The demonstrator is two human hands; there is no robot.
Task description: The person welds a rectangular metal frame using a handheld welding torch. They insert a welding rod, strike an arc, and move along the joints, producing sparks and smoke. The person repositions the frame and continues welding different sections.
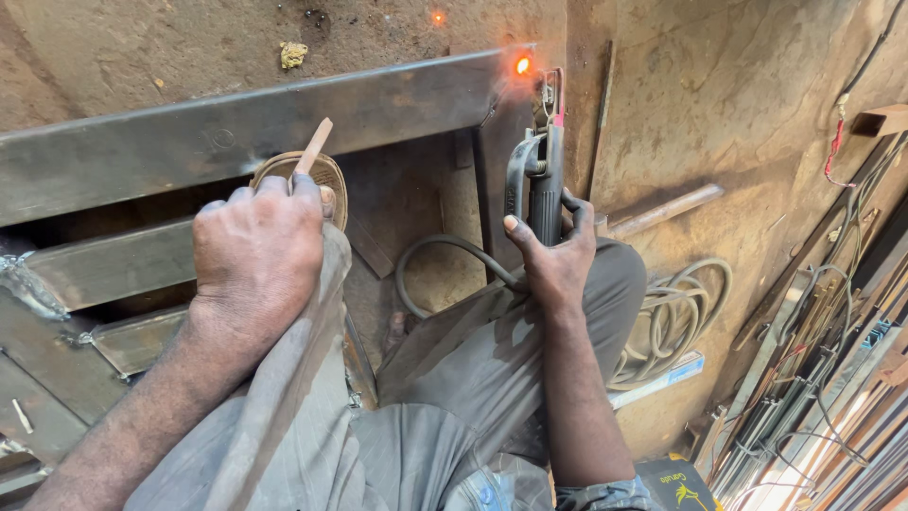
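Right hand (pixel 558 255), centre frame: fingers clenched around the dark electrode holder (pixel 544 185), held upright. Its tip sits at the glowing orange weld spot (pixel 522 64), top centre, on the corner of the steel frame (pixel 236 132). Left hand (pixel 255 260), centre left: fingers gripped on a thin wooden stick (pixel 314 147) that pokes up toward the frame's long bar. Cable (pixel 426 260) loops below the holder. Coiled hose (pixel 676 312) on the floor at right; metal rods (pixel 823 378) stacked lower right.
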